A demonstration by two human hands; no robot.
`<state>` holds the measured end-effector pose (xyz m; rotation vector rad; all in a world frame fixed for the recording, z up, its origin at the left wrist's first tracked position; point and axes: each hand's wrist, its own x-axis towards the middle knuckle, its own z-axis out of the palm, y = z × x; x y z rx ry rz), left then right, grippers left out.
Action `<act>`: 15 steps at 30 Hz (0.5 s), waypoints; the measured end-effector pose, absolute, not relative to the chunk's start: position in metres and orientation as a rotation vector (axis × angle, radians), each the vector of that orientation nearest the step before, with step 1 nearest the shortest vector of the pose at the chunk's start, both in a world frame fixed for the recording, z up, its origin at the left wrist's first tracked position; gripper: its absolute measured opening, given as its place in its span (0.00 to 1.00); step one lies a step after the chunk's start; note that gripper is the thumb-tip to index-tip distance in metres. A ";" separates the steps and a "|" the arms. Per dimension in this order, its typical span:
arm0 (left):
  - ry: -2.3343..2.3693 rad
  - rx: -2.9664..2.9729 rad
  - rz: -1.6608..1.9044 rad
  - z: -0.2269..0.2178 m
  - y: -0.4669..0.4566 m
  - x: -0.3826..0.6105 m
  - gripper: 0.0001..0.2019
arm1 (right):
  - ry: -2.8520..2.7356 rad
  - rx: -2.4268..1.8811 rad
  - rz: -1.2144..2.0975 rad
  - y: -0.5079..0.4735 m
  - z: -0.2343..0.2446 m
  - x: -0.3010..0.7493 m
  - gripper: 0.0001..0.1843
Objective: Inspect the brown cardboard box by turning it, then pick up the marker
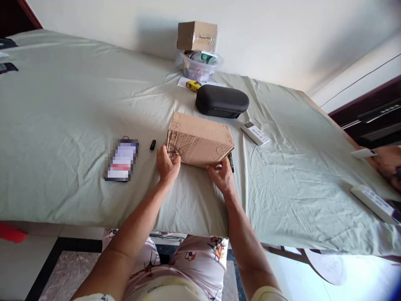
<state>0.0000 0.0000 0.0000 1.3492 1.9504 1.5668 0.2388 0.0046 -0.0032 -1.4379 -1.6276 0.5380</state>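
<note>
From the head camera, a cardboard box [200, 140] lies flat near the middle of a bench [62, 125] covered with a pale green sheet. It sits a little back from the near edge and is turned slightly, with its left end nearer the person. Brown scribbled lines mark its front face and corners.

The left hand [167, 165] is at the box's near left corner, its fingers [163, 151] bent and held together against the left end, closing on that corner. The right hand [222, 175] is at the near right corner, its fingers [226, 164] curled close together on the lower front edge and gripping it. Both forearms reach in from the bottom of the view.

A black marker [231, 162] lies on the sheet just beside the box's right corner, touching the right hand's fingertips. A small black cap [152, 144] lies just left of the left hand. Further left is a phone [122, 160], its screen blurred.

Behind the box sits a black oval case [222, 101], with a white remote [255, 133] to the right of it. Near the wall a clear plastic tub [200, 67] holds small items, and a smaller taped box [196, 36] rests on top of it. A yellow tape measure [193, 85] lies on paper in front of the tub.

At the far right edge another person's hand [388, 163] rests on the bench, with a second white remote [374, 202] near it.
</note>
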 end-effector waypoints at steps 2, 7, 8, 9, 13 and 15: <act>1.952 1.358 1.605 0.002 -0.001 -0.002 0.21 | -1.640 -1.402 0.544 0.002 0.002 0.238 0.29; 1.942 1.420 1.746 0.005 -0.002 -0.003 0.18 | -1.657 -1.369 0.539 -0.004 0.014 0.238 0.35; 1.936 1.436 1.774 0.006 -0.003 -0.003 0.18 | -1.648 -1.363 0.543 -0.005 0.016 0.237 0.36; 1.930 1.450 1.795 0.007 -0.003 -0.003 0.18 | -1.635 -1.355 0.548 -0.006 0.018 0.237 0.37; 1.922 1.479 1.821 0.010 -0.005 -0.005 0.18 | -1.558 -1.317 0.557 -0.008 0.023 0.234 0.39; 1.935 1.488 1.829 0.011 -0.007 -0.005 0.18 | -1.530 -1.286 0.535 -0.009 0.025 0.233 0.38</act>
